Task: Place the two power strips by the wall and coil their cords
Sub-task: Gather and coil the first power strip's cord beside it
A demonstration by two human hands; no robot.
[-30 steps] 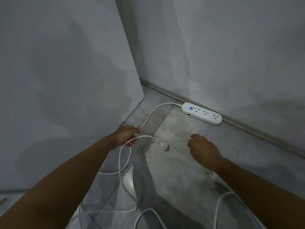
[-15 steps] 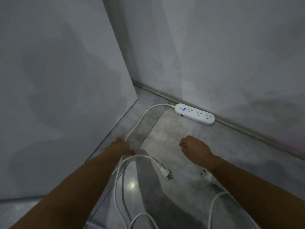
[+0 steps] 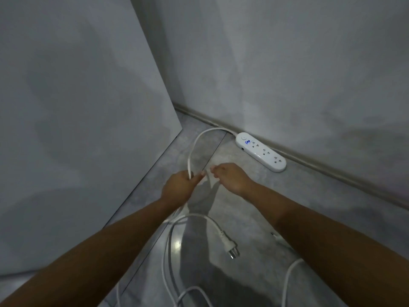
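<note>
A white power strip (image 3: 260,151) lies on the grey floor against the skirting of the far wall, its blue light on. Its white cord (image 3: 195,144) arcs left from the strip and down into my left hand (image 3: 180,188), which is closed around it. Below that hand the cord loops across the floor and ends in a plug (image 3: 230,248) lying loose. My right hand (image 3: 231,178) hovers just right of the left hand with its fingers pinched at a blurred bit of cord. A second white cord (image 3: 287,278) runs under my right forearm; its strip is hidden.
A large grey panel (image 3: 88,107) leans or stands on the left and meets the floor along a diagonal edge. The far wall (image 3: 287,63) and its skirting (image 3: 332,171) run down to the right. Cord loops (image 3: 190,293) crowd the near floor.
My left hand has risen along the cord toward the strip. My right hand has moved left to meet it. The plug now lies farther down the floor.
</note>
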